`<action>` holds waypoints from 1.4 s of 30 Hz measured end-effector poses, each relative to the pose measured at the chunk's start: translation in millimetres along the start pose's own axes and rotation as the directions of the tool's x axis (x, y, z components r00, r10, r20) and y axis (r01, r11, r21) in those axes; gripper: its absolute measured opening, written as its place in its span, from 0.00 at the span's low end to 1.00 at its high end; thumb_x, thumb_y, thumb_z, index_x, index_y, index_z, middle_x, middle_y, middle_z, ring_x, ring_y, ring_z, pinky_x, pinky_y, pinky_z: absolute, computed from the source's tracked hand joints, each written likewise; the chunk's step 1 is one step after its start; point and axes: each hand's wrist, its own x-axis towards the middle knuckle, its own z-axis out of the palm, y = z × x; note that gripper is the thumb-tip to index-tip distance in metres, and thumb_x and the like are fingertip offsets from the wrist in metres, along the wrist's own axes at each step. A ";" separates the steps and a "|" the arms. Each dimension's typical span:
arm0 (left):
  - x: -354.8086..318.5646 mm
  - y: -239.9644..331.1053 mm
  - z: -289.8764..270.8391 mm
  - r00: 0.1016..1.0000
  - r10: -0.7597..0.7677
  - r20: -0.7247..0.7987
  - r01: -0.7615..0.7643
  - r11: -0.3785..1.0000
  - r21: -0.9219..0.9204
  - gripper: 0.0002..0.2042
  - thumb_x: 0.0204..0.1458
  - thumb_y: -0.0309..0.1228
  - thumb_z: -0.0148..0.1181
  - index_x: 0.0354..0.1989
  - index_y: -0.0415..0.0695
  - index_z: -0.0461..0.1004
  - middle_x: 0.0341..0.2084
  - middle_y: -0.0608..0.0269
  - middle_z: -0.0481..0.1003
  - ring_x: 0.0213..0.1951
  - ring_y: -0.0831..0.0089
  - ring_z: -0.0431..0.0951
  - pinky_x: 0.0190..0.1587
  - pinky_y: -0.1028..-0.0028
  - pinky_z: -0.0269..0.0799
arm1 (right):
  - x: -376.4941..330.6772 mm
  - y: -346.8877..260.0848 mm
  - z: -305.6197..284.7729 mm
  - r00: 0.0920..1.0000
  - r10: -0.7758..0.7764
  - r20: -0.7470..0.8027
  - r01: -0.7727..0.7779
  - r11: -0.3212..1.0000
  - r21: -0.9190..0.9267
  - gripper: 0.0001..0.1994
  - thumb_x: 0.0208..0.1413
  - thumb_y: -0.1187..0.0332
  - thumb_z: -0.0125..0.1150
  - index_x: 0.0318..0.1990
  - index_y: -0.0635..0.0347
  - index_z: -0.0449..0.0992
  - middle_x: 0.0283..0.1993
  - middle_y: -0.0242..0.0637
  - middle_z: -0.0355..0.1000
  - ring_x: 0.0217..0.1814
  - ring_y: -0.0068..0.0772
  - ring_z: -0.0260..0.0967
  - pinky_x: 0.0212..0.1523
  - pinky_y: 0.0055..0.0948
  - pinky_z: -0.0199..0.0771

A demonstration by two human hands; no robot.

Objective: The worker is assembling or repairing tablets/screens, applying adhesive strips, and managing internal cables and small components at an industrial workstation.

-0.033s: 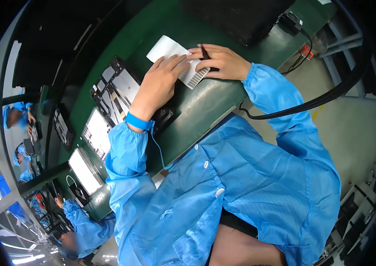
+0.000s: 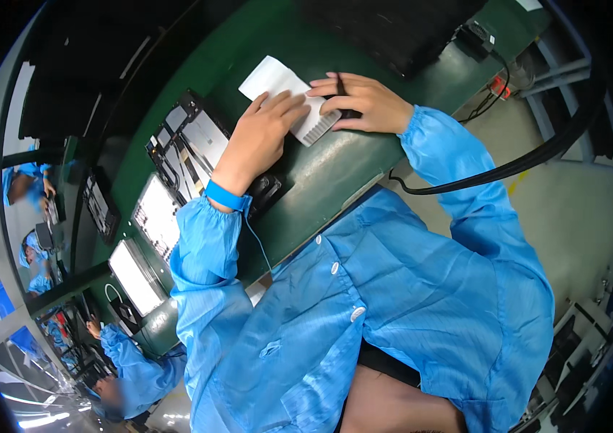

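Observation:
A white sheet (image 2: 267,78) lies at a slant on the green workbench, with a block of small grey labels or stripes at its near end. My left hand (image 2: 267,133) rests on it from the left, fingers stretched out and a little blurred; a blue wrist strap (image 2: 225,197) with a thin cord circles that wrist. At the sheet's right edge is my right hand (image 2: 371,105), fingers bent around a dark slender tool (image 2: 340,85). Most of this tool is hidden by the fingers, so its exact kind does not show.
Left of my left forearm lies an opened electronic device (image 2: 205,137) with bare inner parts. Beyond it are white panels (image 2: 133,278). A black adapter (image 2: 474,36) with a cable sits at the far right. A thick black cable (image 2: 530,162) crosses near my right sleeve. Co-workers (image 2: 133,361) sit leftward.
My right hand has shifted very slightly to the right with the dark tool. My left hand stays on the sheet.

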 end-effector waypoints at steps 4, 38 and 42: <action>-5.5 -2.2 11.5 0.999 -0.007 0.053 0.006 1.000 0.022 0.26 0.51 0.17 0.54 0.61 0.48 0.71 0.62 0.60 0.70 0.66 0.57 0.66 0.70 0.57 0.58 | -20.1 -0.8 -16.4 0.965 0.260 -0.018 -0.247 0.936 0.251 0.13 0.51 0.76 0.69 0.44 0.58 0.76 0.52 0.38 0.79 0.59 0.41 0.75 0.59 0.39 0.76; -6.1 -1.8 14.3 0.998 -0.064 0.030 0.063 0.998 0.020 0.26 0.51 0.16 0.51 0.60 0.49 0.74 0.60 0.60 0.71 0.64 0.57 0.68 0.68 0.61 0.63 | 2.7 31.0 -6.9 0.764 0.548 0.341 -0.602 0.414 0.683 0.10 0.63 0.65 0.63 0.41 0.63 0.78 0.27 0.31 0.74 0.24 0.17 0.70 0.26 0.17 0.70; -6.2 -4.8 9.6 1.000 0.000 0.006 0.000 0.999 -0.040 0.24 0.47 0.16 0.52 0.54 0.46 0.78 0.55 0.57 0.75 0.60 0.57 0.72 0.63 0.63 0.69 | 16.8 27.6 -9.5 0.766 0.625 0.150 -0.412 0.297 0.861 0.10 0.67 0.66 0.58 0.45 0.65 0.76 0.30 0.33 0.73 0.27 0.18 0.69 0.29 0.20 0.70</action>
